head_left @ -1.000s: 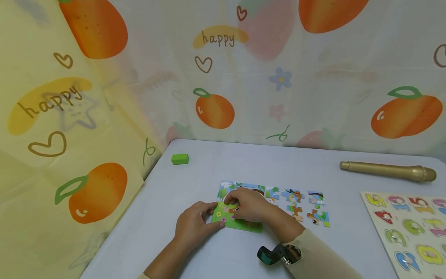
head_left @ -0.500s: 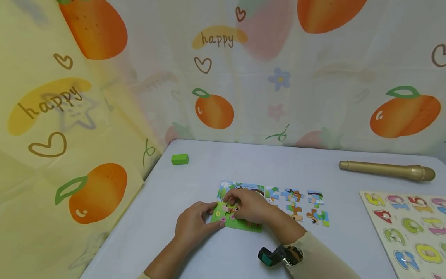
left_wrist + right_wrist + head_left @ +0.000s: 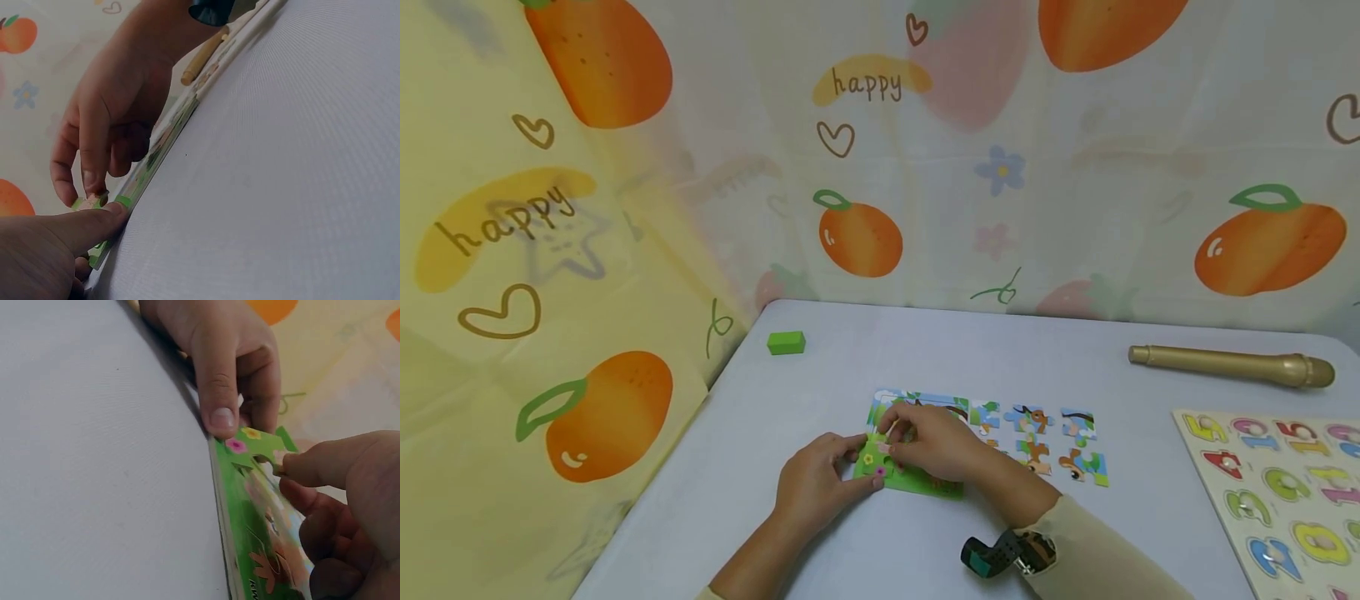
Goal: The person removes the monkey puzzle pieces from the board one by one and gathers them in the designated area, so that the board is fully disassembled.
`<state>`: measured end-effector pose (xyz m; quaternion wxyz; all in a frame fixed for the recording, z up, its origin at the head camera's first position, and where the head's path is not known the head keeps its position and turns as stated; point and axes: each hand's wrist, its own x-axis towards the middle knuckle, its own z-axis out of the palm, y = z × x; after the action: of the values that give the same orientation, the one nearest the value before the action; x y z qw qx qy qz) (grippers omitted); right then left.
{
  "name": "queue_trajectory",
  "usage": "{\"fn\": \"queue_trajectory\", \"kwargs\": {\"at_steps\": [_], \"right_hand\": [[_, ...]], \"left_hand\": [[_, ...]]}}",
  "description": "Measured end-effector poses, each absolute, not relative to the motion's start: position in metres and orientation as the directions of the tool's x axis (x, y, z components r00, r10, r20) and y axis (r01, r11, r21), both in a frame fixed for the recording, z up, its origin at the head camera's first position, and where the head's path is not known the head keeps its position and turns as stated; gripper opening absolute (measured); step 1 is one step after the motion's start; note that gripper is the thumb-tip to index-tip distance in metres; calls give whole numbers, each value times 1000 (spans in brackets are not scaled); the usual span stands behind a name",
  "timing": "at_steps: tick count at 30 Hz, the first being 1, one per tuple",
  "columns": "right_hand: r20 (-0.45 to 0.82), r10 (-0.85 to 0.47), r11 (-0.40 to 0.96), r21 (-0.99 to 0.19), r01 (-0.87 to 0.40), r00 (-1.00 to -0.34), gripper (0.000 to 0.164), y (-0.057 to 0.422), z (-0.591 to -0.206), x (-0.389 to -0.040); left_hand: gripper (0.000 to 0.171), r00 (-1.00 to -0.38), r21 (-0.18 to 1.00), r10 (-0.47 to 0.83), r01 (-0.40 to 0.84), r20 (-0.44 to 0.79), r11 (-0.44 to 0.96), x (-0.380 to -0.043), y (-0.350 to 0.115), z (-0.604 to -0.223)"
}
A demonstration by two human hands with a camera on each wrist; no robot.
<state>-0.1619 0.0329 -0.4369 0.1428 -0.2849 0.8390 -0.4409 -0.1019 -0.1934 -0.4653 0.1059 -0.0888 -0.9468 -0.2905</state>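
A jigsaw puzzle board (image 3: 925, 485) with a green lower edge lies on the white table. My left hand (image 3: 820, 483) holds its near left corner, with the thumb (image 3: 220, 403) at the near edge and the other fingers around the left side. My right hand (image 3: 932, 440) reaches over the board. Between thumb and index finger it pinches the edge of a green puzzle piece (image 3: 253, 442) with a yellow and a pink flower. That piece sits at the board's left corner, its right edge raised a little. Much of the board's picture is hidden under my right hand.
Several loose puzzle pieces (image 3: 1030, 419) lie right of the board. A green block (image 3: 786, 342) is at the back left, a gold microphone (image 3: 1232, 367) at the back right. A number puzzle board (image 3: 1253, 468) lies at the right. A printed curtain (image 3: 955, 217) hangs behind.
My right thumb and fingers have shifted slightly left onto the flowered puzzle piece, and a dark gap shows at its right edge. My left hand has stayed in place.
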Motion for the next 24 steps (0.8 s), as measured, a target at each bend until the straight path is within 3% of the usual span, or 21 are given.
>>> {"fn": "queue_trajectory", "kwargs": {"at_steps": [15, 24], "right_hand": [[-16, -470, 400, -895, -196, -883, 16, 29, -433, -157], [-47, -483, 369, -916, -155, -874, 15, 51, -432, -158]], "left_hand": [[57, -968, 528, 107, 214, 227, 822, -102, -195, -466], [58, -972, 507, 98, 195, 211, 840, -103, -193, -466]]}}
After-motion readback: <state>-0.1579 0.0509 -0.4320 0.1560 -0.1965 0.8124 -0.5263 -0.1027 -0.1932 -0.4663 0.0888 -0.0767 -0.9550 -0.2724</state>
